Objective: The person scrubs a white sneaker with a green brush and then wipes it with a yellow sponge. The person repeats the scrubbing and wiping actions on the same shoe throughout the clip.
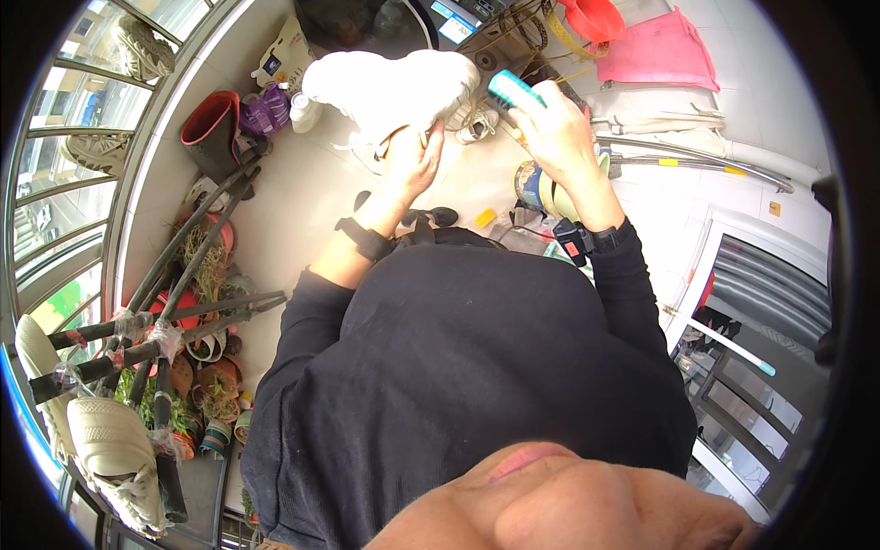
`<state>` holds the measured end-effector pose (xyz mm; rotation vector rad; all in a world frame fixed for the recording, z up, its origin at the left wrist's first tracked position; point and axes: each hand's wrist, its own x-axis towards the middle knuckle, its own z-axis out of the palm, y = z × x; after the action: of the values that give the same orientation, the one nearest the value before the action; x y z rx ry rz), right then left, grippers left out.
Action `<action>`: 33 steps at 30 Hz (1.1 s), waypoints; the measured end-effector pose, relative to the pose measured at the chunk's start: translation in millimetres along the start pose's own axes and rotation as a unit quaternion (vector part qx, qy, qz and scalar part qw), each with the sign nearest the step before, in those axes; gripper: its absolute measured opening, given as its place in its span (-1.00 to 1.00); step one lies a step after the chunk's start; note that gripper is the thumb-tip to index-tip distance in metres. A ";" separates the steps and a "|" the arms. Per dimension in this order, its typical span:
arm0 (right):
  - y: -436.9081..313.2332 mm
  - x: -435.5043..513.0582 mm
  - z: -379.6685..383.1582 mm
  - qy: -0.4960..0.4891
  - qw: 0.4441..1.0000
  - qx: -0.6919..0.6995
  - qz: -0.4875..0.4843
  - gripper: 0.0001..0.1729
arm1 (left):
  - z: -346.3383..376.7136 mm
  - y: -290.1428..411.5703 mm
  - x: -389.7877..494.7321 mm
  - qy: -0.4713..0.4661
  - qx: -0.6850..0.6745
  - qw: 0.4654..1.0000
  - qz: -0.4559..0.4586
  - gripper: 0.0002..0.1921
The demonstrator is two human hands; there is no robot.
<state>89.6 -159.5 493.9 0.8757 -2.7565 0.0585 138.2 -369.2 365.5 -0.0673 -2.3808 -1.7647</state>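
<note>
My left hand [412, 159] holds a white shoe [385, 86] by its opening, with the fingers partly inside; strong light washes out the shoe's details. To the right of the shoe, my right hand [558, 130] grips a teal-backed brush [510, 89]. The brush is apart from the shoe, and its lower side is hidden. Beneath and between the hands, another pair of light shoes [474, 125] stands on the tiled floor.
A black boot with red lining [212, 130], a purple bag [265, 110] and a white bottle [304, 112] stand at the left. Dark poles [199, 240] lean over potted plants [216, 388]. Beige shoes [117, 454] sit lower left. A pail [533, 185] and metal rods [694, 155] are at the right.
</note>
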 end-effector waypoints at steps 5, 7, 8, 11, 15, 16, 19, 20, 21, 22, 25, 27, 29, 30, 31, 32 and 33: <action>-27.9 3.8 40.0 0.127 0.975 0.129 0.131 -0.43 | 5.6 -9.3 10.8 0.055 -0.042 0.995 0.078 -0.78; -41.5 11.1 52.6 0.136 0.982 0.084 0.100 -0.42 | 10.6 -15.4 13.2 -0.005 -0.159 0.986 -0.043 -0.77; -44.3 14.4 56.6 0.148 0.983 0.108 0.022 -0.42 | 13.1 -18.2 16.1 -0.019 -0.253 0.960 -0.120 -0.78; -44.3 21.5 60.6 0.152 0.985 0.042 -0.074 -0.45 | 16.1 -22.3 17.9 -0.044 -0.551 0.814 -0.177 -0.79; -36.2 26.4 57.5 0.154 0.987 0.035 0.014 -0.50 | 17.3 -17.2 19.1 -0.048 -0.593 0.788 -0.161 -0.91; -35.7 27.8 56.8 0.168 0.982 0.077 -0.036 -0.50 | 17.1 -14.9 18.8 -0.059 -0.617 0.773 -0.140 -0.93; -38.6 30.8 53.2 0.149 0.982 0.079 -0.081 -0.44 | 15.1 -10.2 19.1 -0.052 -0.603 0.771 -0.197 -0.86; -37.0 32.1 52.3 0.118 0.992 0.035 -0.008 -0.44 | 13.9 -10.4 19.8 -0.060 -0.619 0.762 -0.183 -0.84; -38.8 31.2 51.6 0.077 0.994 -0.023 0.080 -0.43 | 12.5 -11.2 19.0 -0.053 -0.626 0.750 -0.209 -0.81; -37.0 31.1 51.5 0.107 0.988 -0.032 0.104 -0.53 | 11.7 -12.9 19.6 -0.075 -0.623 0.763 -0.157 -0.78; -35.8 24.1 53.3 0.142 0.986 0.045 -0.079 -0.49 | 8.9 -19.3 19.1 -0.079 -0.661 0.726 -0.173 -0.77; -34.4 19.3 56.6 0.132 0.985 0.041 -0.100 -0.45 | 5.7 -23.3 17.4 -0.107 -0.688 0.695 -0.181 -0.76; -34.1 15.4 60.3 0.089 0.996 -0.007 0.004 -0.44 | 3.8 -24.8 17.8 -0.124 -0.708 0.672 -0.178 -0.76; -33.9 14.6 61.4 0.091 0.993 -0.004 0.081 -0.44 | 3.1 -24.2 18.2 -0.124 -0.714 0.667 -0.173 -0.77; -34.4 13.9 62.5 0.086 0.995 0.019 0.040 -0.43 | 2.4 -22.4 18.6 -0.128 -0.717 0.668 -0.154 -0.77; -34.8 13.5 62.7 0.102 0.994 0.040 0.026 -0.43 | 1.7 -19.6 19.3 -0.110 -0.719 0.663 -0.177 -0.80; -34.7 14.7 62.7 0.129 0.989 0.066 -0.017 -0.42 | 1.1 -15.7 19.9 -0.097 -0.719 0.663 -0.186 -0.82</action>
<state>83.9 -203.3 435.5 0.8786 -2.5182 0.3289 116.3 -374.1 353.6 0.0454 -0.4065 -3.4093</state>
